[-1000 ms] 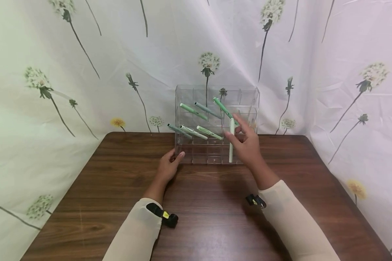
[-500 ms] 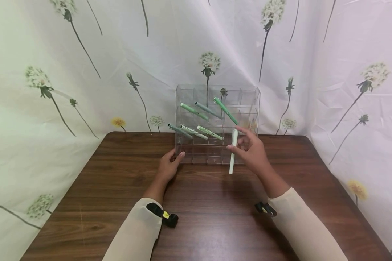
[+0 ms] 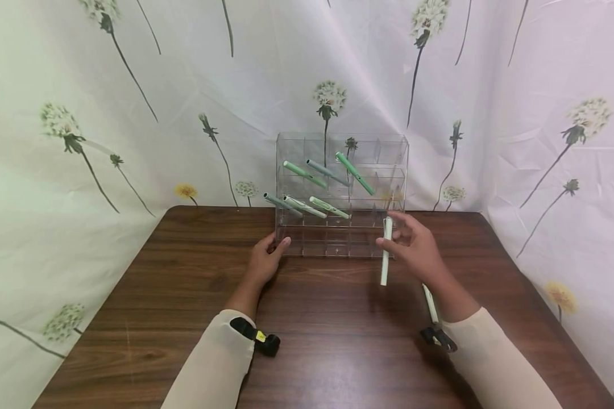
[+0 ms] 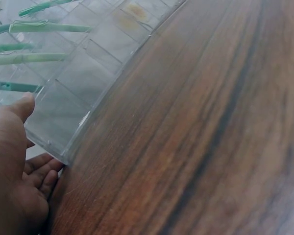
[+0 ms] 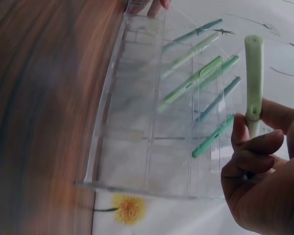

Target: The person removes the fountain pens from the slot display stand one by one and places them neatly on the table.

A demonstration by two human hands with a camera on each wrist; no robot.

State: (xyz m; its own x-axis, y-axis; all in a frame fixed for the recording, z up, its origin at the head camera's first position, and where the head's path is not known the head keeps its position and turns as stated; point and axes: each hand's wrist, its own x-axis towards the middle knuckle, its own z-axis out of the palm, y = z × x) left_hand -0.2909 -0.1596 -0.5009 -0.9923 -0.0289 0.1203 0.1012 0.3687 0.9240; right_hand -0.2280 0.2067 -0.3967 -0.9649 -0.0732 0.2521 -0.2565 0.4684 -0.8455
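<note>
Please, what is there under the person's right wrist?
In the head view, a pale pen shows on the table, alongside the right wrist. The table directly beneath the wrist is covered, so whether anything else lies there cannot be seen.

Glossy plastic rack [image 3: 337,227], smooth plastic pens [image 3: 386,258], satiny wood-grain table [image 3: 327,335], creased cloth backdrop [image 3: 266,85].

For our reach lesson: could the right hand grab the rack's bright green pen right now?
Probably not cleanly: the right hand pinches a pale pen, though nothing seems to block the bright green pen.
</note>
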